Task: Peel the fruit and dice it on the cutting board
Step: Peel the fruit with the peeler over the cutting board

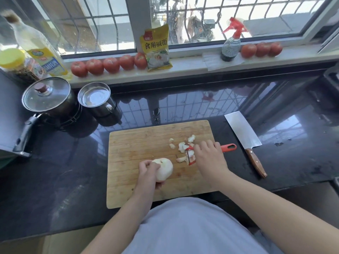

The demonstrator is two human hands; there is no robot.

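A pale, peeled fruit sits above the middle of the wooden cutting board, and my left hand grips it from the left. My right hand holds a red-handled peeler whose blade end lies over a heap of peel strips on the board's right half. A cleaver with a wooden handle lies on the dark counter to the right of the board, nobody touching it.
A lidded pot and a steel cup stand at the back left of the counter. Tomatoes, a yellow packet and a spray bottle line the windowsill. Oil bottle and jar stand far left.
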